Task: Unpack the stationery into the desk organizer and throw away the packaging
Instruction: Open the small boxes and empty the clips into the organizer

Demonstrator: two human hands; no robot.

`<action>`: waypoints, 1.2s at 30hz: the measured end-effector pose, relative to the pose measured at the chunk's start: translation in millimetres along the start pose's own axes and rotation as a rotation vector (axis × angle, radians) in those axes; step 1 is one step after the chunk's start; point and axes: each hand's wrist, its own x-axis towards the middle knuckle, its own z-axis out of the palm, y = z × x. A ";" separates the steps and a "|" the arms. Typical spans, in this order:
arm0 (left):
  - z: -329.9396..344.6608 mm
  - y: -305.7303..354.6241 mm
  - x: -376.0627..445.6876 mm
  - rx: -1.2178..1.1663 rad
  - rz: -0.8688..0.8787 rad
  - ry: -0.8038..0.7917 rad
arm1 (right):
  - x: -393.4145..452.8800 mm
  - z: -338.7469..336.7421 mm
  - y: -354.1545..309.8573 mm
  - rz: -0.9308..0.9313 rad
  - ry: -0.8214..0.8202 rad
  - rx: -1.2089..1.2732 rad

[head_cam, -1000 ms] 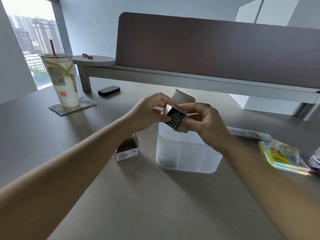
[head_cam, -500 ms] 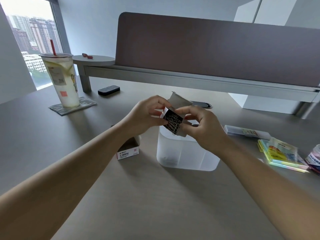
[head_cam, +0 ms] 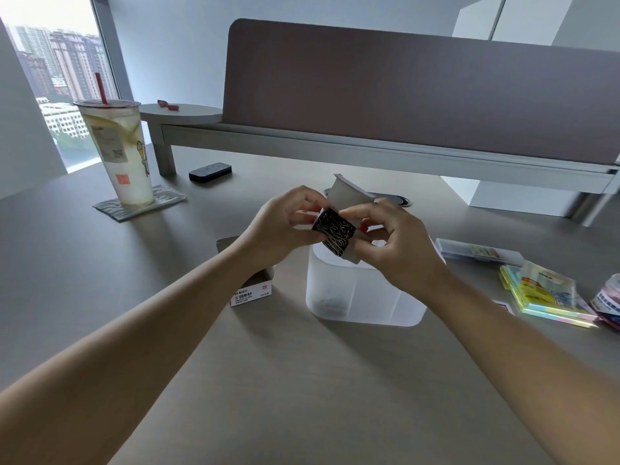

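Nearby, cup point(head_cam: 117, 152), sticky notes point(head_cam: 543, 297), possibly tape point(head_cam: 609, 302).

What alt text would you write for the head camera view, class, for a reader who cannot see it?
Both hands, left hand and right hand, hold an open box of paper clips above a frosted desk organizer. Another open box sits to its left, sticky notes to its right.

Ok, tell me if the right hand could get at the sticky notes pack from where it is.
Probably yes, but not at once. The right hand and left hand both grip the open paper clip box above the organizer. The sticky notes pack lies uncovered on that hand's side, with nothing between.
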 end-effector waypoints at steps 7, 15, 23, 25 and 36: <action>-1.9 1.2 -4.0 -0.057 0.003 -0.008 | 0.0 2.6 0.3 -0.026 0.015 -0.001; 0.2 1.2 -5.6 -0.053 -0.006 0.000 | 0.2 1.2 1.2 -0.023 0.023 -0.022; 0.9 2.7 -6.9 -0.067 -0.017 0.000 | -1.1 1.1 1.0 -0.024 0.017 -0.020; 0.6 3.6 -6.7 -0.070 -0.017 -0.001 | -1.1 1.3 1.0 -0.029 0.017 -0.020; 0.1 4.8 -6.9 -0.088 -0.026 -0.027 | -3.5 1.0 0.4 -0.048 -0.006 -0.069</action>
